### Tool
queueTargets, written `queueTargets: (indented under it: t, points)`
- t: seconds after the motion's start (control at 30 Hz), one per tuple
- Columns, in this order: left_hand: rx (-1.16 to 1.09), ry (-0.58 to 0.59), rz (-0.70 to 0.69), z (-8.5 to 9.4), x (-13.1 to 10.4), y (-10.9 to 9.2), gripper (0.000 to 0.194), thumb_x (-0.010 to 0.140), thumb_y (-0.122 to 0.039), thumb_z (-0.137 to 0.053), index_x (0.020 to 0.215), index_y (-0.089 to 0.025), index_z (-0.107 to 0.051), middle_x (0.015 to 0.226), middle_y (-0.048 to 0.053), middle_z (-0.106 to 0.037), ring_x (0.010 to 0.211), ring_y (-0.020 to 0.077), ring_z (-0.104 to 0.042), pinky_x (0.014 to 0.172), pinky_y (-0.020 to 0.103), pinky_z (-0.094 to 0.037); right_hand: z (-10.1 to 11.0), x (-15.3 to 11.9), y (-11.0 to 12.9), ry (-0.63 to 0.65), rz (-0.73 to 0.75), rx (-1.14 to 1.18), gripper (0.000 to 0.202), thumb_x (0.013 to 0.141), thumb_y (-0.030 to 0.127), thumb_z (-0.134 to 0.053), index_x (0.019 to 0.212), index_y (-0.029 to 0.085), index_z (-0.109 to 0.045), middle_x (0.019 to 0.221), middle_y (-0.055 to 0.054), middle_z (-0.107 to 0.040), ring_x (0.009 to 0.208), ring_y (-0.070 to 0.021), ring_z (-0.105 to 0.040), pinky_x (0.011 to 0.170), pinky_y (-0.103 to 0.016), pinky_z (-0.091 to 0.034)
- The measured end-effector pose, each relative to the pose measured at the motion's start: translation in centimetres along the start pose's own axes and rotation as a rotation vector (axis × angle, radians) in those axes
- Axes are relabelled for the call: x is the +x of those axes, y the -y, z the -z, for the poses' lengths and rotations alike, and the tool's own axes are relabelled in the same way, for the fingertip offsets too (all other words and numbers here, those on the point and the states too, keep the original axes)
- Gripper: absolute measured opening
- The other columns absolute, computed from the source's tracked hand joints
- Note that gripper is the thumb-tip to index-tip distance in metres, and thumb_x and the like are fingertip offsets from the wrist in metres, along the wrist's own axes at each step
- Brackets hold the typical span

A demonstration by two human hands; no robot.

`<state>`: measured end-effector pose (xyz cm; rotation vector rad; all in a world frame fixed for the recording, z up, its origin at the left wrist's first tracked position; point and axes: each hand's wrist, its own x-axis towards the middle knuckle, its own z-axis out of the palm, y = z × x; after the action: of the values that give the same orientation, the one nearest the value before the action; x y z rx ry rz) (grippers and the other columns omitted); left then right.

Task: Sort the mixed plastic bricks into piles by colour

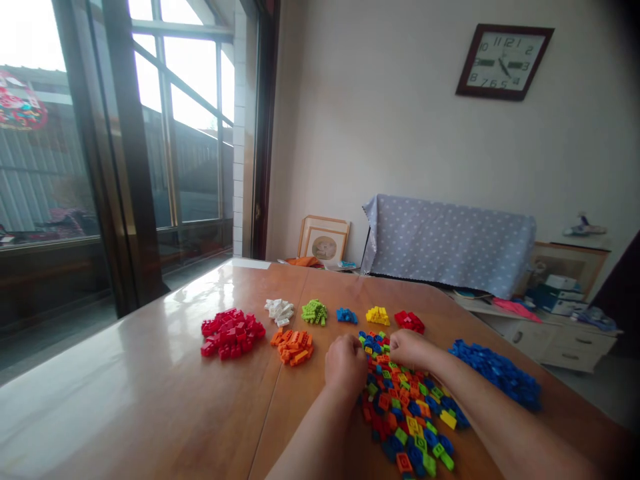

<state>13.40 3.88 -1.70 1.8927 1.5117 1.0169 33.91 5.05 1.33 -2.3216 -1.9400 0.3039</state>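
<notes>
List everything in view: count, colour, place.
Mixed brick pile: one, multicoloured, table's near side
Large red pile: one, red, table left
White pile, green pile, small blue pile, yellow pile, small red pile: one each, as named, far row
Orange pile: one, orange, before white pile
Large blue pile: one, blue, table right
Table: one, brown, foreground
Clock: one, dark frame, wall upper right
Dotted cloth: one, blue-grey, back wall
Leaning frames: at least two, pale wood, left of dotted cloth
Cabinet: one, white, right background
Pink cloth: one, pink, on cabinet
Glazed panels: several, clear, left
Left hand: one, bare, mixed pile's left edge
Right hand: one, bare, mixed pile's far end
</notes>
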Motion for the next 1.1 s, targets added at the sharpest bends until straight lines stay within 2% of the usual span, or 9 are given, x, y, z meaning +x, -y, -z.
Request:
queueTargets:
  t: [0.13,0.23,0.4,0.5,0.6,0.73,0.93,1.1]
  points:
    - [-0.11,-0.057,0.024,-0.3,0.1,0.1,0.017,0.079,-0.015,-0.052,0.08,-0.021,-0.067,0.09,0.006,-0.069,0.085,0.0195,-0.062,0.071,0.026,-0.041,0.4,0.0,0.1,0.023,0.019,0.029,0.02,0.056,0.016,-0.069,0.045,0.018,-0.052,0.043,0.003,-0.047,0.048,-0.0109,-0.044,0.049,-0.024,-0.024]
    - [-0.278,-0.099,0.1,-0.8,0.6,0.4,0.015,0.077,-0.014,-0.053,0.079,-0.019,-0.067,0.091,0.007,-0.069,0.089,0.0208,-0.062,0.077,0.028,-0.043,0.9,0.2,0.3,0.021,0.015,0.105,0.025,0.056,0.016,-0.069,0.043,0.018,-0.048,0.04,0.005,-0.042,0.046,-0.0097,-0.041,0.048,-0.023,-0.024]
    - [-0.492,-0.128,0.276,-1.1,1.4,0.6,0.018,0.077,-0.013,-0.052,0.089,-0.017,-0.065,0.1,0.011,-0.07,0.099,0.0231,-0.063,0.084,0.03,-0.046,1.1,1.0,1.5,0.019,0.008,0.341,0.016,0.059,0.017,-0.067,0.052,0.018,-0.052,0.041,0.005,-0.047,0.046,-0.0095,-0.046,0.048,-0.021,-0.029]
    - [-0.563,-0.149,0.345,-1.0,1.8,0.8,0.025,0.077,-0.014,-0.051,0.099,-0.015,-0.062,0.105,0.012,-0.069,0.102,0.0221,-0.063,0.085,0.029,-0.047,0.3,1.5,3.4,0.052,-0.002,0.518,0.009,0.064,0.022,-0.065,0.063,0.018,-0.058,0.046,0.004,-0.055,0.045,-0.0102,-0.049,0.043,-0.02,-0.028]
    - [-0.645,-0.168,0.4,-1.2,2.0,1.0,0.029,0.08,-0.016,-0.048,0.106,-0.015,-0.059,0.106,0.011,-0.069,0.1,0.0198,-0.065,0.084,0.028,-0.049,-0.8,2.2,5.7,0.081,-0.002,0.684,0.01,0.068,0.026,-0.064,0.071,0.018,-0.058,0.055,0.001,-0.061,0.046,-0.0101,-0.051,0.039,-0.019,-0.024]
    - [-0.721,-0.187,0.442,-1.4,2.4,1.4,0.029,0.082,-0.021,-0.048,0.109,-0.015,-0.057,0.104,0.009,-0.069,0.095,0.0194,-0.067,0.081,0.028,-0.05,-1.8,3.6,8.7,0.08,0.011,0.859,0.012,0.069,0.023,-0.063,0.078,0.018,-0.057,0.063,0.001,-0.064,0.05,-0.0084,-0.053,0.041,-0.016,-0.031]
    - [-0.768,-0.192,0.47,-1.4,2.6,1.6,0.031,0.081,-0.024,-0.051,0.11,-0.015,-0.059,0.096,0.009,-0.07,0.089,0.0212,-0.067,0.077,0.03,-0.051,-3.0,6.3,12.5,0.047,0.001,0.985,0.012,0.069,0.016,-0.065,0.08,0.017,-0.06,0.057,0.003,-0.06,0.049,-0.0085,-0.054,0.04,-0.015,-0.034]
    - [-0.766,-0.181,0.478,-1.5,2.8,1.8,0.032,0.079,-0.026,-0.054,0.11,-0.018,-0.06,0.092,0.008,-0.07,0.084,0.0219,-0.067,0.075,0.032,-0.052,-3.8,8.6,15.5,0.04,-0.029,1.031,0.009,0.073,0.014,-0.067,0.078,0.016,-0.06,0.055,0.003,-0.06,0.045,-0.0082,-0.053,0.043,-0.017,-0.043]
